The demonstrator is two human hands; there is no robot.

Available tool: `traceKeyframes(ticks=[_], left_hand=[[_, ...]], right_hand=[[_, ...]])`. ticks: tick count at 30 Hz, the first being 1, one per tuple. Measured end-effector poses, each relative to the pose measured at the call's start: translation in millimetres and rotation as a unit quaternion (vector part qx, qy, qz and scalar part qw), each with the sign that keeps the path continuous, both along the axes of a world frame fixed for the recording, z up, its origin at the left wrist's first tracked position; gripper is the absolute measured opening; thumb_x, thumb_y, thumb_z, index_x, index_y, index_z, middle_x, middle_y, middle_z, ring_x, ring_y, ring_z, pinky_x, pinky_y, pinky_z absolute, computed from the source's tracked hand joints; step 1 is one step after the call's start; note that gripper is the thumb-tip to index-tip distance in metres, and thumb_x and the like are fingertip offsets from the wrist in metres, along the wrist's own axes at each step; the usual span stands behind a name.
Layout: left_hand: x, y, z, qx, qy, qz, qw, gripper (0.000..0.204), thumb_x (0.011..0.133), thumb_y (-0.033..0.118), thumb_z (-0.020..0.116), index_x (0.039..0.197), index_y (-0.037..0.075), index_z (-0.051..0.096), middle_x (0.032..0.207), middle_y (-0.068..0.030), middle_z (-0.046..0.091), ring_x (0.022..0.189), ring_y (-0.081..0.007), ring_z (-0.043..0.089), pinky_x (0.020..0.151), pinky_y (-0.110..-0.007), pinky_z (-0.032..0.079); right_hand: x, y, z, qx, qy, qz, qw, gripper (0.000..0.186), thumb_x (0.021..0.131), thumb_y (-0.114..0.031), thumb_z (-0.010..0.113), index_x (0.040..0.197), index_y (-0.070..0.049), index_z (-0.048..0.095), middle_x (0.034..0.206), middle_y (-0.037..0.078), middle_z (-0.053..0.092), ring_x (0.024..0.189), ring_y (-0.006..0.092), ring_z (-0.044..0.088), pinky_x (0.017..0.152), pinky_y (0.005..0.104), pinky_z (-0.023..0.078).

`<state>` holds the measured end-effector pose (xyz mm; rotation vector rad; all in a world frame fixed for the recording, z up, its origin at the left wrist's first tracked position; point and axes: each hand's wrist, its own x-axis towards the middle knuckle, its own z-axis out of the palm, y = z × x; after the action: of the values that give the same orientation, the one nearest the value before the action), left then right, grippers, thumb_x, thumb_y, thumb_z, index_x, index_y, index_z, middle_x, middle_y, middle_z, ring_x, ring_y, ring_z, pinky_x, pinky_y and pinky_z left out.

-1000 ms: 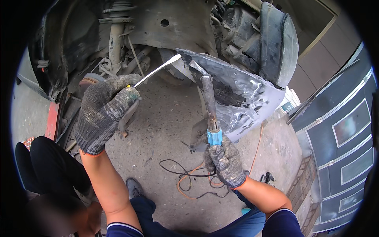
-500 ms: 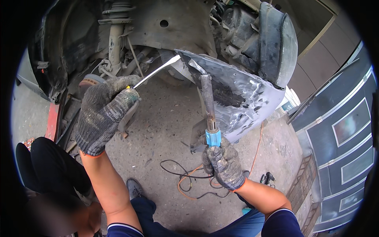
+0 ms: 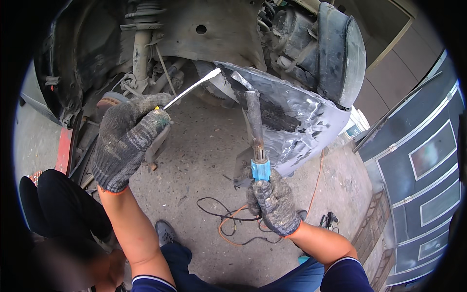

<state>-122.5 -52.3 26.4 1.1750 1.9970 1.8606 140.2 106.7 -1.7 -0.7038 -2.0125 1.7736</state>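
Note:
My left hand (image 3: 127, 141), in a grey knitted glove, is closed round a flat-bladed screwdriver (image 3: 190, 91); a bit of yellow shows where the shaft leaves the glove. Its widened blade tip touches or nearly touches the upper left corner of a scuffed grey bumper panel (image 3: 314, 114). In my right hand (image 3: 276, 207), also gloved, is a hot-air gun (image 3: 254, 119) with a metal tube and a blue collar. The gun's bent nozzle lies close to the same corner, beside a dark, rough patch. Whether the nozzle touches the panel I cannot tell.
Behind the panel are a car's open wheel well (image 3: 204, 46), a strut (image 3: 141, 56) and a headlamp (image 3: 343, 56). Black and orange cords (image 3: 228, 214) lie on the concrete floor. A person in black (image 3: 68, 204) crouches at left. A white bucket (image 3: 357, 124) stands behind the panel.
My right hand and the hot-air gun's handle end have shifted very slightly left. The screwdriver tip stays at the panel's corner.

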Motion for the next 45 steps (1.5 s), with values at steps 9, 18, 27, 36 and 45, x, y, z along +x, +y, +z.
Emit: traceKeyframes(ticks=[9, 18, 27, 36, 45], left_hand=[[-1, 0, -1, 0.006, 0.003, -0.006, 1.000, 0.033, 0.087, 0.014, 0.069, 0.116, -0.002, 0.070, 0.093, -0.0092, 0.072, 0.085, -0.0143, 0.065, 0.082, -0.029, 0.051], [0, 0, -2, 0.019, 0.018, 0.001, 1.000, 0.032, 0.087, 0.015, 0.070, 0.115, -0.001, 0.070, 0.093, -0.0086, 0.072, 0.085, -0.0145, 0.064, 0.081, -0.029, 0.050], [-2, 2, -5, 0.039, 0.018, -0.015, 0.999, 0.033, 0.087, 0.015, 0.070, 0.115, -0.002, 0.070, 0.091, -0.0083, 0.072, 0.084, -0.0139, 0.064, 0.081, -0.028, 0.050], [0, 0, -1, 0.019, -0.020, -0.016, 0.999, 0.033, 0.087, 0.015, 0.069, 0.116, -0.002, 0.069, 0.089, -0.0070, 0.070, 0.082, -0.0121, 0.062, 0.078, -0.027, 0.049], [1, 1, -1, 0.013, -0.013, -0.005, 1.000, 0.034, 0.087, 0.016, 0.068, 0.116, -0.002, 0.070, 0.089, -0.0069, 0.070, 0.082, -0.0131, 0.062, 0.079, -0.027, 0.049]], right_hand=[[7, -5, 1, -0.013, -0.005, -0.007, 1.000, 0.033, 0.102, -0.031, 0.057, 0.121, -0.005, 0.049, 0.078, -0.002, 0.050, 0.064, 0.0061, 0.046, 0.056, 0.0230, 0.041], [7, -4, 1, -0.033, 0.004, 0.002, 0.999, 0.028, 0.102, -0.030, 0.056, 0.117, -0.007, 0.049, 0.077, -0.003, 0.049, 0.065, 0.0062, 0.046, 0.056, 0.0237, 0.041], [2, 0, -4, -0.009, -0.002, -0.009, 1.000, 0.029, 0.102, -0.028, 0.057, 0.120, -0.006, 0.050, 0.079, -0.003, 0.051, 0.066, 0.0055, 0.047, 0.056, 0.0231, 0.041], [2, 0, -7, 0.007, -0.006, 0.005, 1.000, 0.031, 0.102, -0.030, 0.056, 0.118, -0.004, 0.050, 0.079, -0.002, 0.051, 0.066, 0.0061, 0.047, 0.057, 0.0232, 0.042], [21, 2, -11, 0.010, -0.019, -0.022, 1.000, 0.037, 0.101, -0.035, 0.058, 0.119, -0.003, 0.052, 0.076, -0.002, 0.052, 0.065, 0.0063, 0.048, 0.057, 0.0234, 0.041]])
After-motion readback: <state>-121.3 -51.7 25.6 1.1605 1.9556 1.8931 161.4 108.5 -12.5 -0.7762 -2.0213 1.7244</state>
